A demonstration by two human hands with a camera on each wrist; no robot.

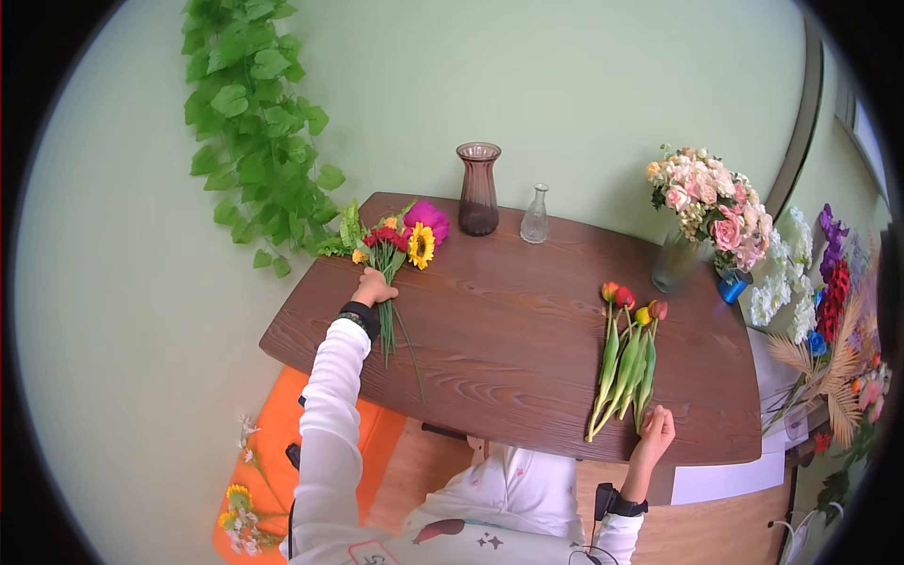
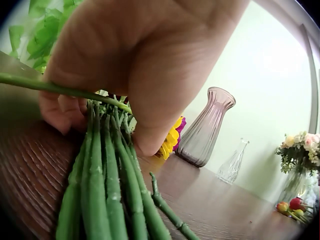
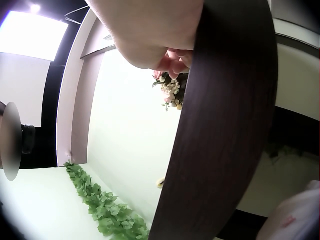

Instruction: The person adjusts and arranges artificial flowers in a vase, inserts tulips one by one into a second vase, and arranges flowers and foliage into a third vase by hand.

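My left hand point(image 1: 375, 286) grips a bunch of mixed flowers by its green stems point(image 2: 102, 185) at the left of the table. The bunch shows a yellow sunflower point(image 1: 421, 246), a magenta bloom point(image 1: 427, 219), small red flowers point(image 1: 386, 235) and fern leaves. One stem crosses sideways under the palm in the left wrist view. At the table's front edge my right hand point(image 1: 657, 428) rests with loosely curled fingers, holding nothing. Just left of it lie several red and yellow tulips point(image 1: 623, 363), stem ends toward me.
A purple glass vase point(image 1: 478, 193) and a small clear vase point(image 1: 535, 217) stand at the table's back edge. Pink roses point(image 1: 720, 207) fill a glass vase at back right. More flowers point(image 1: 829, 311) crowd beyond the right edge. An orange surface point(image 1: 377, 443) lies below left.
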